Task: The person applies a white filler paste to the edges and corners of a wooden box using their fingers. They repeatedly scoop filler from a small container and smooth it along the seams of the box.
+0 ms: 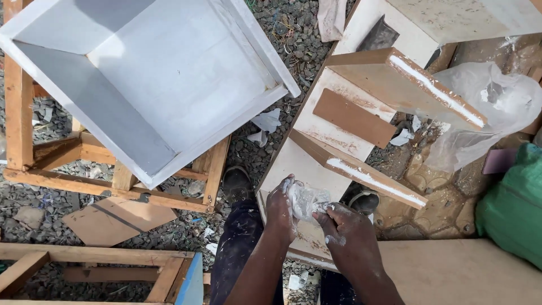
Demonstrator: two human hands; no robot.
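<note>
A small crumpled clear plastic bag (pixel 306 200), smeared with white, was held between both hands low in the middle of the view, just above a white-coated wooden shelf unit (pixel 333 133). The left hand (pixel 280 208) was closed around the bag's left side, and the right hand (pixel 345 230) was pinched on its right edge, so the hands were brought close together on it. A large white-painted box (pixel 147 79) was propped on a bare wooden frame (pixel 68 181) to the left, over gravel (pixel 288 45). A bigger clear plastic bag (pixel 485 107) and a green sack (pixel 514 203) lay to the right.
</note>
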